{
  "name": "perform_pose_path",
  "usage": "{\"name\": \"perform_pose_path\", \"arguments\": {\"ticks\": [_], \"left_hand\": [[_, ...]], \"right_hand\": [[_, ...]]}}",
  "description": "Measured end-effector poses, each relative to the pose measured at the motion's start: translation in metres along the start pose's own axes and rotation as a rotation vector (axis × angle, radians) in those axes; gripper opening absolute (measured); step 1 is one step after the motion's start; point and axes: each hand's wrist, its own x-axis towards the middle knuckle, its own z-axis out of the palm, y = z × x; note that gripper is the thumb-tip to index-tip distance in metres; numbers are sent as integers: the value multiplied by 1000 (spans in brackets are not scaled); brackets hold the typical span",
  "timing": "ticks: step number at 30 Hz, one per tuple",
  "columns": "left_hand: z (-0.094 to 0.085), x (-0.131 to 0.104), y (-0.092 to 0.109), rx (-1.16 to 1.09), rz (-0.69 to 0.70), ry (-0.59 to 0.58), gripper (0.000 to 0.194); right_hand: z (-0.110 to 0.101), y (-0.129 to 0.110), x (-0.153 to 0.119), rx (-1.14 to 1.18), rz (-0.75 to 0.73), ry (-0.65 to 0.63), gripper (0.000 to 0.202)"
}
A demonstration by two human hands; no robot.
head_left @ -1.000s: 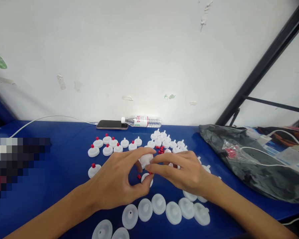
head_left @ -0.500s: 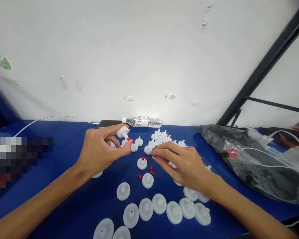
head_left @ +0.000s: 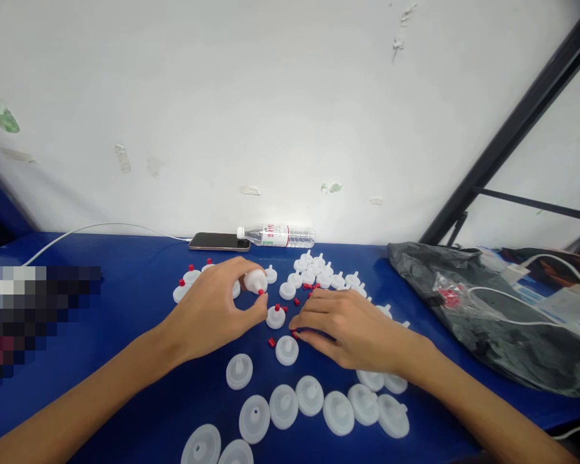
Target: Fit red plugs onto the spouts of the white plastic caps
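Note:
My left hand (head_left: pixel 217 309) grips a white plastic piece (head_left: pixel 256 281) with a red cap on its tip, pinched between thumb and fingers. Low over the blue table, my right hand (head_left: pixel 350 325) has its thumb and fingertips close together at a small red cap (head_left: pixel 294 334). Between the hands stand a white piece with a red cap (head_left: pixel 275 316) and an uncapped white disc (head_left: pixel 287 350). Another loose red cap (head_left: pixel 271 342) lies beside them. Several capped white pieces (head_left: pixel 191 276) sit behind my left hand, partly hidden by it.
Several translucent discs (head_left: pixel 283 406) lie along the near side of the blue table (head_left: pixel 125 399). White pieces (head_left: pixel 319 264) cluster behind my right hand. A phone (head_left: pixel 220 241) and a plastic bottle (head_left: pixel 285 236) rest by the wall. A dark plastic bag (head_left: pixel 464 335) lies at right.
My left hand has moved right and slightly down with the white piece, uncovering the phone and capped pieces. My right hand has lowered toward the red caps nearer me.

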Motion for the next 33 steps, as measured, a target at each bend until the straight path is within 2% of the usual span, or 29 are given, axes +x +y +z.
{"name": "perform_pose_path", "arguments": {"ticks": [4,7,12,19,26,30,33], "left_hand": [[8,-3,-9,98,65,-47,31],[10,-5,-12,145,63,-58,41],[10,-6,-9,121,28,-126,22],[16,-7,-14,205,63,-179,28],[14,-6,-11,323,94,-156,28],[10,-5,-6,296,137,-106,26],[6,-6,-1,220,166,-164,28]], "right_hand": [[0,0,1,12,-25,-38,17],[4,2,1,-5,-33,-51,17],[7,6,1,-6,-18,-53,18],[10,7,2,-22,-4,-9,19],[5,7,0,-18,37,42,20],[1,4,1,4,44,86,23],[-1,2,1,75,53,105,23]]}}
